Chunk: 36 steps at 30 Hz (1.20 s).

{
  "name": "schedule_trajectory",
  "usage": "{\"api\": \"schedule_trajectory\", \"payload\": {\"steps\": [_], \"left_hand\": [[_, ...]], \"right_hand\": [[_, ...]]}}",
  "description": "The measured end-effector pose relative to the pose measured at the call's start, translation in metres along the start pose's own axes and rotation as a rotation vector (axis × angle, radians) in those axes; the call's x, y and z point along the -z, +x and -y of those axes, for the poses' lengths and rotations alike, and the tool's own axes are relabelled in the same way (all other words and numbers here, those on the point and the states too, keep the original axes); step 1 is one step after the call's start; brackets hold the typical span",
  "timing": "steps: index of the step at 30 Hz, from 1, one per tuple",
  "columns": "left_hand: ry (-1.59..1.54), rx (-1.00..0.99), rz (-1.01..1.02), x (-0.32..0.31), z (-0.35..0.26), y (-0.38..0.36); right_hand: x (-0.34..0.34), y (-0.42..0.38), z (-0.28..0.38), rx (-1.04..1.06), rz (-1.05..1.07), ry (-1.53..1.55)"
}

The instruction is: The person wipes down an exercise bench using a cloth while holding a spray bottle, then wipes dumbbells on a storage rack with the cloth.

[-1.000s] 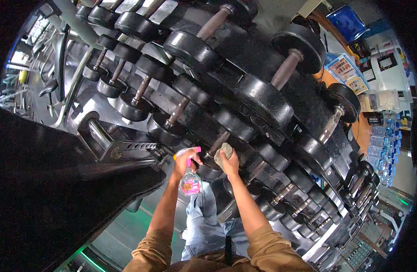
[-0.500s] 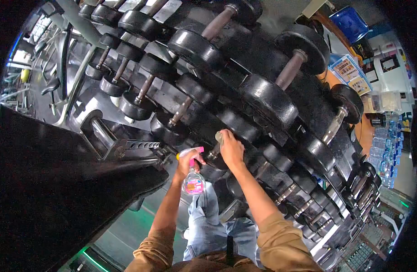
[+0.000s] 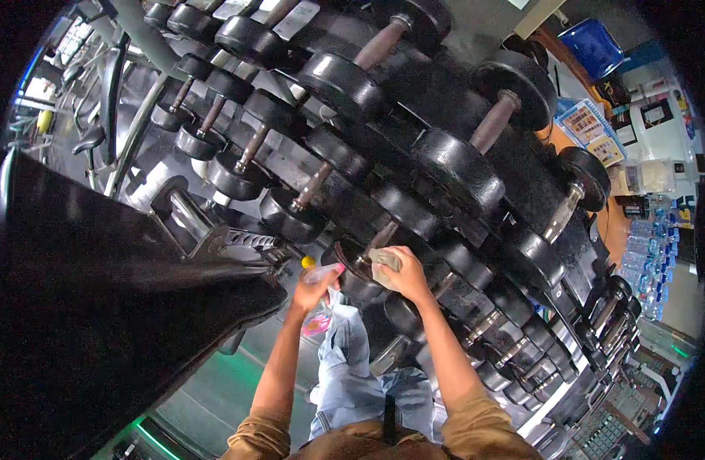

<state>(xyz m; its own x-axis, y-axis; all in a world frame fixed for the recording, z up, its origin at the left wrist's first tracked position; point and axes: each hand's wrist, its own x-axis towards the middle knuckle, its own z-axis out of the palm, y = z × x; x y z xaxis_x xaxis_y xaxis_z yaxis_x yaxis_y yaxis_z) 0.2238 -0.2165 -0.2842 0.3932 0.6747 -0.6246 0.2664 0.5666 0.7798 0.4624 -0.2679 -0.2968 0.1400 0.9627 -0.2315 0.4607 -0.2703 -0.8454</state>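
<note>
My left hand point(image 3: 311, 293) is closed around a clear spray bottle point(image 3: 316, 324) with a pink label and a pink-and-white spray head; motion blurs the bottle. My right hand point(image 3: 408, 277) grips a folded greyish cloth point(image 3: 385, 266). The cloth lies against the near end of a black dumbbell point(image 3: 355, 277) on the lower rack row, beside its metal handle. The spray head points toward this same dumbbell, a little to its left. My right fingers partly cover the cloth.
Black dumbbells point(image 3: 460, 172) fill the tiered rack ahead and to the right. A black padded bench point(image 3: 122, 307) takes up the left side, with a yellow-knobbed metal post point(image 3: 308, 262) near my left hand. Water bottles point(image 3: 648, 253) stand at the far right by a desk.
My right hand has drawn back toward me from the handle to the dumbbell's near end, and more of the cloth shows. The spray bottle has tilted in my left hand.
</note>
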Motion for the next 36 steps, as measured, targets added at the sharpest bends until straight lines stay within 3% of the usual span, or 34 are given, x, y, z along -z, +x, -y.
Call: {"api": "schedule_trajectory", "payload": {"steps": [3,8,10,12,14,16,19,22,28,36], "left_hand": [[0.149,0.103,-0.145,0.004,0.01,-0.023],[0.255,0.086,-0.223,-0.004,0.033,-0.032],[0.555,-0.224,-0.425,-0.006,0.061,-0.027],[0.535,-0.178,-0.392,-0.006,0.049,-0.029],[0.399,0.062,-0.225,-0.005,0.018,-0.037],[0.286,0.038,-0.234,0.002,0.03,-0.036],[0.114,-0.034,-0.266,0.008,0.026,-0.04],[0.063,-0.061,-0.262,0.016,0.017,-0.043],[-0.17,-0.078,-0.291,0.025,0.034,-0.043],[-0.174,-0.031,-0.285,0.024,0.036,-0.042]], "right_hand": [[0.012,-0.021,0.014,-0.228,-0.07,0.162],[0.008,-0.054,0.036,-0.211,-0.138,0.201],[0.0,-0.059,0.039,-0.068,-0.144,0.149],[-0.004,-0.062,0.05,-0.086,-0.147,0.116],[-0.011,-0.062,0.057,-0.019,-0.157,0.112],[-0.021,-0.061,0.059,-0.024,-0.151,0.104],[-0.043,-0.053,0.049,0.213,0.018,-0.166],[-0.044,-0.038,0.054,0.293,0.151,-0.322],[-0.093,0.012,0.06,0.294,0.159,-0.419],[-0.138,0.071,0.059,-0.013,0.272,-0.706]]}}
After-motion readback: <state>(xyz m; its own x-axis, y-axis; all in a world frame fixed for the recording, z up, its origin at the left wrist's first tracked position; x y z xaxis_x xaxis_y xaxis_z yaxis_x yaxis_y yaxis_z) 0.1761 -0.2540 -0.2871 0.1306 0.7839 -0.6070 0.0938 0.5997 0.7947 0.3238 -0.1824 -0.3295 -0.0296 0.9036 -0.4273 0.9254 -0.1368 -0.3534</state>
